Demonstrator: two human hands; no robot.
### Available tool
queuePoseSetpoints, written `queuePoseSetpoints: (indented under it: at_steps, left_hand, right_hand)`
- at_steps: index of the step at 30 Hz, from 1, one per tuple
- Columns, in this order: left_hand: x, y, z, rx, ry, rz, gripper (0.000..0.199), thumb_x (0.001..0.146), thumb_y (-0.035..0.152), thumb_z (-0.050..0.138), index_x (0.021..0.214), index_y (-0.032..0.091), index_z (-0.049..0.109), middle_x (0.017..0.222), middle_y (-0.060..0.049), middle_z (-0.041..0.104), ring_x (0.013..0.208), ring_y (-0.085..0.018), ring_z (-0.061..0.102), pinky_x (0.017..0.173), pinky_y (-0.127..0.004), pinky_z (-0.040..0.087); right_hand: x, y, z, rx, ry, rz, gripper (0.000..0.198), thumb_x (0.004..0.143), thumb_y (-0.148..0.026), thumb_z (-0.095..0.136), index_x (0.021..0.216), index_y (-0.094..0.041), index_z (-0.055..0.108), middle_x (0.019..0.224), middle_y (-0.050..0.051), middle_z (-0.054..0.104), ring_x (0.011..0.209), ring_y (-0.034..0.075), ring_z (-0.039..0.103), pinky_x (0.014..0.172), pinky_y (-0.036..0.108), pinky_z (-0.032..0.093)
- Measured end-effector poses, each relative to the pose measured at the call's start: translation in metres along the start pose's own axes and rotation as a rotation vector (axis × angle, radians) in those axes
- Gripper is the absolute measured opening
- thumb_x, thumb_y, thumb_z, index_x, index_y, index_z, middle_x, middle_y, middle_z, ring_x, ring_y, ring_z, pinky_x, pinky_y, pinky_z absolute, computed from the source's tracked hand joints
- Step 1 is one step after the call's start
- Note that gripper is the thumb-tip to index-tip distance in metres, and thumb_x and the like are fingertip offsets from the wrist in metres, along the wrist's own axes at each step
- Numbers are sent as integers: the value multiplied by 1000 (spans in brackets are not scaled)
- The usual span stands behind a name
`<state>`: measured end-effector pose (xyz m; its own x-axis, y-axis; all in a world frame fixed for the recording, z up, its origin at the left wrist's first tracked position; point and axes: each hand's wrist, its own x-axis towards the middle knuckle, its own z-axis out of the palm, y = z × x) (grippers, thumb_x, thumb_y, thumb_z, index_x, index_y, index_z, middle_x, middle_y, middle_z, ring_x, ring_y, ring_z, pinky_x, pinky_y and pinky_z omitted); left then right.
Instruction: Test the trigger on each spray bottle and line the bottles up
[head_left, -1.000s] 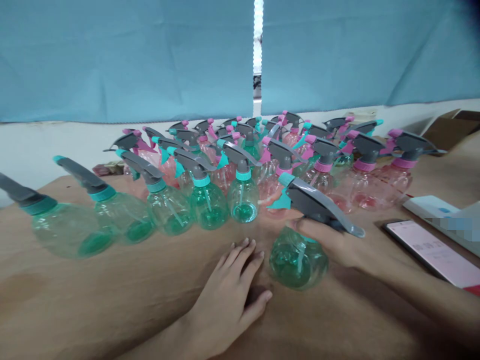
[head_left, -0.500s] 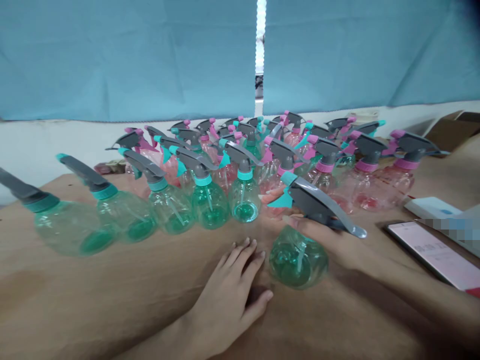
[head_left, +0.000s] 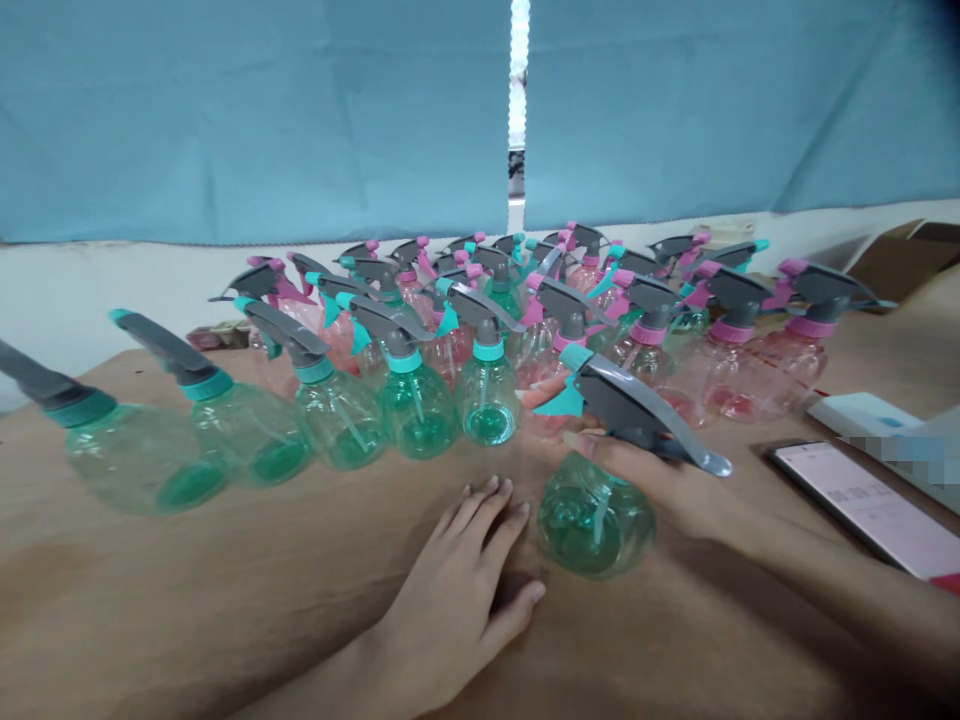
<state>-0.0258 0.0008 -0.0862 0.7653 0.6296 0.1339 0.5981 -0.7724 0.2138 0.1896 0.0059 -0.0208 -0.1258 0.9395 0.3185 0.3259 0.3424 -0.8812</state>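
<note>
Head view, movement: since half a second earlier, the framing had shifted slightly, while the left hand, right hand and green spray bottle had kept their places.
Phone: large dark digits crossed its lit screen, too blurred to read; red showed at its near corner.
White box: beyond the phone, with a blue patch, part of its face pixelated.
Wooden table: its far left corner showed near the white wall; a stretch of wood lay between the left hand and the front green bottles.
Pink bottles: crowded behind and to the right, under a blue curtain.
Left palm: flat on the wood, fingers slightly spread, just beside the held bottle.
Right grip: wrapped round that bottle's neck, below its gray and teal trigger head.
Both hands: apart, the bottle in front of the person, right of the left fingertips.
</note>
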Motion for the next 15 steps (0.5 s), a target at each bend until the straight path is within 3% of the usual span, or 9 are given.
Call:
queuePoseSetpoints:
  at_steps: [8,15]
  left_hand:
    - [-1,0,1,4,-22,2,53,93,40,52,138,14,41,147,-13,37,135,-30,32,108,-50,31]
    - [0,0,0,-7,1,-2,51,93,40,52,137,16,43,146,-12,39,135,-29,33,108,-48,32]
  right_hand:
    - [1,-1,0,60,-43,51,26,82,-25,53,108,-26,59,66,-4,44,52,14,40,66,32,44]
    - [-2,6,-1,9,-23,7,31,81,-22,51,110,-30,58,67,-4,47,56,14,47,58,28,44]
